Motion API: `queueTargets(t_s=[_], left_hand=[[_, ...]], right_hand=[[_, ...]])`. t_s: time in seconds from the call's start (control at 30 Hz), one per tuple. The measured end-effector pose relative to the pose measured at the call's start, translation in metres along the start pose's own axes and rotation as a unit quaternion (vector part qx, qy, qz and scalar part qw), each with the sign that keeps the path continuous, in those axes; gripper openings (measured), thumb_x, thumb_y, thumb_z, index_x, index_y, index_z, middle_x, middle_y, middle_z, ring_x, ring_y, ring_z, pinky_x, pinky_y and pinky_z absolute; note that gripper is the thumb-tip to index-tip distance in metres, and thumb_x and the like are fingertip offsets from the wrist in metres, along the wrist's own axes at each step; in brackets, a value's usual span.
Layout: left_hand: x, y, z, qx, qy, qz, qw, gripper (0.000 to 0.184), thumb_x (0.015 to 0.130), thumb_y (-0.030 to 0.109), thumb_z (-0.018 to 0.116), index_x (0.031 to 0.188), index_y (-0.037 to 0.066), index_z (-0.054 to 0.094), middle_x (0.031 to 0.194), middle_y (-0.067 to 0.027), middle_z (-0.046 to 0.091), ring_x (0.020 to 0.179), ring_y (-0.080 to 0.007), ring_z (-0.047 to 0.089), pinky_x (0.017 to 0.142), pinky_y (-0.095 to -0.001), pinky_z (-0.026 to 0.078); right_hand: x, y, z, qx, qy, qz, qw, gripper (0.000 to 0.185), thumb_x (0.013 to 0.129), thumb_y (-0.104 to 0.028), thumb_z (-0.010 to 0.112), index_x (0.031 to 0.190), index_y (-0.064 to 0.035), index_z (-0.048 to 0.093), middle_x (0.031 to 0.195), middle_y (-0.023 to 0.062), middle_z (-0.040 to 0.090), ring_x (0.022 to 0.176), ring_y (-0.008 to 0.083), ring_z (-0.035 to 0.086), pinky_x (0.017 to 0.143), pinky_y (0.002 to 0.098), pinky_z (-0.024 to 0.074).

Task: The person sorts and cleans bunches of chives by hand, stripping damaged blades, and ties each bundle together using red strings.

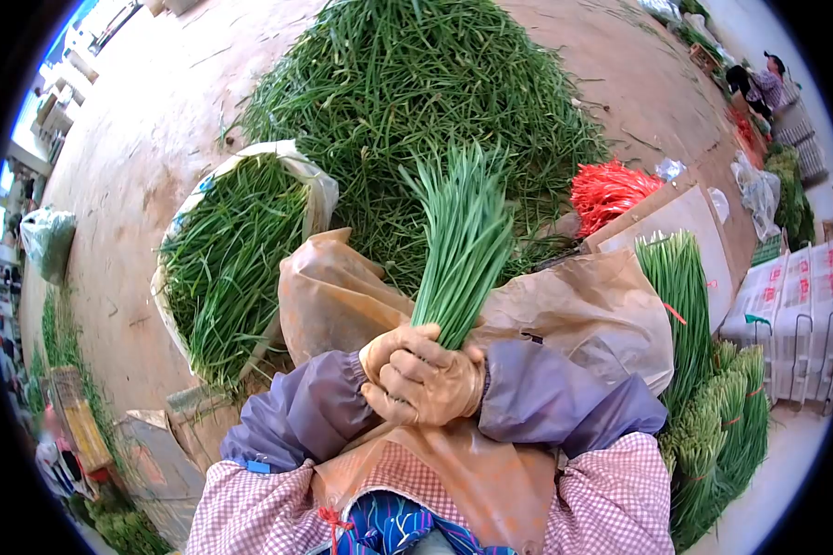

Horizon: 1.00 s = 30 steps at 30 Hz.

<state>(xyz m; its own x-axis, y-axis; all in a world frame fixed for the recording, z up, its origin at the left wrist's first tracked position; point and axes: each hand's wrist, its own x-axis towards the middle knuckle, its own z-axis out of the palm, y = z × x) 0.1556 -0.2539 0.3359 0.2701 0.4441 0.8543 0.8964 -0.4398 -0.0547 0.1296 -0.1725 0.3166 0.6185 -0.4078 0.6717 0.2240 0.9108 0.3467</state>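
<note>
A bunch of long green stalks (463, 245) stands upright in front of my chest, its leafy tips pointing away from me. My left hand (393, 370), coming from the left sleeve, and my right hand (449, 384) are pressed together around its lower end. Both wear tan gloves, and their fingers are wrapped and overlap. The stalks' cut ends are hidden inside the gloves. Below the hands lies a translucent tan apron (500, 472), which also covers my knees.
Ahead lies a big heap of green stalks (416, 83). A white-rimmed sack (171, 314) of greens stands left. Red ties (615, 190) lie right, near cardboard (676, 231). Tied bundles (727, 425) and white crates (787, 314) are at the right. A person (766, 88) sits far right.
</note>
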Motion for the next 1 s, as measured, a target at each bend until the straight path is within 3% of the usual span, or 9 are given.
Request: queueTargets(t_s=[0.13, 0.2, 0.27, 0.3, 0.37, 0.47, 0.6, 0.83, 1.0], left_hand=[[0.016, -0.030, 0.028, 0.270, 0.454, 0.122, 0.840, 0.017, 0.096, 0.019, 0.047, 0.112, 0.012, 0.047, 0.095, -0.0065, 0.058, 0.082, -0.0207, 0.060, 0.087, -0.0428, 0.051], [0.036, -0.056, 0.071, 0.406, 0.711, 0.162, 0.551, 0.025, 0.096, 0.021, 0.048, 0.119, 0.011, 0.048, 0.100, -0.0075, 0.058, 0.086, -0.0206, 0.061, 0.087, -0.0416, 0.052], [0.045, -0.064, 0.091, 0.487, 0.842, 0.160, 0.169, 0.034, 0.095, 0.022, 0.048, 0.126, 0.010, 0.048, 0.106, -0.0085, 0.059, 0.090, -0.0205, 0.061, 0.087, -0.0403, 0.052], [0.038, -0.066, 0.086, 0.513, 0.842, 0.142, 0.094, 0.043, 0.093, 0.023, 0.051, 0.134, 0.008, 0.046, 0.108, -0.0098, 0.059, 0.087, -0.0217, 0.062, 0.083, -0.0378, 0.053], [0.044, -0.065, 0.080, 0.500, 0.850, 0.137, 0.096, 0.043, 0.092, 0.021, 0.053, 0.132, 0.008, 0.047, 0.105, -0.0098, 0.059, 0.085, -0.0219, 0.061, 0.081, -0.0375, 0.053], [0.058, -0.062, 0.076, 0.451, 0.869, 0.170, 0.115, 0.042, 0.091, 0.019, 0.055, 0.131, 0.008, 0.048, 0.101, -0.0098, 0.060, 0.082, -0.0222, 0.061, 0.078, -0.0369, 0.053], [0.038, -0.063, 0.094, 0.506, 0.829, 0.067, 0.229, 0.051, 0.080, 0.011, 0.067, 0.127, 0.006, 0.050, 0.085, -0.0085, 0.058, 0.067, -0.0214, 0.057, 0.065, -0.0363, 0.050], [0.056, -0.061, 0.091, 0.456, 0.868, 0.054, 0.191, 0.073, 0.071, 0.012, 0.076, 0.133, -0.006, 0.042, 0.076, -0.0075, 0.056, 0.060, -0.0194, 0.054, 0.060, -0.0359, 0.048], [0.062, -0.066, 0.095, 0.461, 0.867, 0.040, 0.183, 0.070, 0.071, 0.012, 0.075, 0.131, -0.006, 0.045, 0.075, -0.0078, 0.056, 0.059, -0.0190, 0.054, 0.058, -0.0348, 0.047]], right_hand=[[-0.016, -0.007, -0.019, 0.337, -0.013, 0.101, 0.936, 0.027, 0.079, -0.026, 0.065, 0.101, -0.0112, 0.062, 0.092, 0.0034, 0.059, 0.085, 0.0222, 0.059, 0.081, 0.0436, 0.0445], [0.006, -0.015, -0.021, 0.427, -0.072, 0.262, 0.863, 0.023, 0.071, -0.025, 0.071, 0.089, -0.0129, 0.063, 0.080, 0.0029, 0.057, 0.076, 0.0232, 0.060, 0.069, 0.0435, 0.0478], [0.044, -0.052, -0.014, 0.014, -0.356, 0.296, 0.886, 0.031, 0.078, -0.023, 0.064, 0.106, -0.0123, 0.059, 0.099, 0.0043, 0.058, 0.088, 0.0238, 0.059, 0.083, 0.0456, 0.0443], [0.063, -0.073, -0.008, -0.204, -0.463, 0.285, 0.814, 0.035, 0.081, -0.022, 0.061, 0.115, -0.0120, 0.058, 0.109, 0.0049, 0.058, 0.094, 0.0241, 0.059, 0.090, 0.0466, 0.0425], [0.094, -0.104, 0.006, -0.591, -0.575, 0.218, 0.522, 0.046, 0.087, -0.020, 0.054, 0.132, -0.0114, 0.055, 0.128, 0.0063, 0.058, 0.106, 0.0248, 0.058, 0.103, 0.0487, 0.0390], [0.149, -0.114, 0.017, -0.645, -0.601, 0.223, 0.415, 0.053, 0.082, -0.022, 0.056, 0.134, -0.0121, 0.053, 0.125, 0.0069, 0.057, 0.110, 0.0253, 0.058, 0.107, 0.0507, 0.0353], [0.185, -0.149, 0.016, -0.674, -0.557, 0.242, 0.421, 0.048, 0.079, -0.018, 0.059, 0.126, -0.0071, 0.054, 0.112, 0.0071, 0.062, 0.106, 0.0251, 0.058, 0.104, 0.0567, 0.0348], [0.248, -0.181, -0.017, -0.834, -0.270, 0.294, 0.381, 0.035, 0.083, -0.017, 0.073, 0.116, -0.0094, 0.063, 0.071, 0.0070, 0.061, 0.062, 0.0234, 0.060, 0.056, 0.0333, 0.0483], [0.234, -0.176, -0.058, -0.840, -0.447, 0.190, 0.244, 0.024, 0.079, -0.018, 0.074, 0.101, -0.0151, 0.064, 0.062, 0.0072, 0.059, 0.053, 0.0277, 0.059, 0.046, 0.0386, 0.0461]])
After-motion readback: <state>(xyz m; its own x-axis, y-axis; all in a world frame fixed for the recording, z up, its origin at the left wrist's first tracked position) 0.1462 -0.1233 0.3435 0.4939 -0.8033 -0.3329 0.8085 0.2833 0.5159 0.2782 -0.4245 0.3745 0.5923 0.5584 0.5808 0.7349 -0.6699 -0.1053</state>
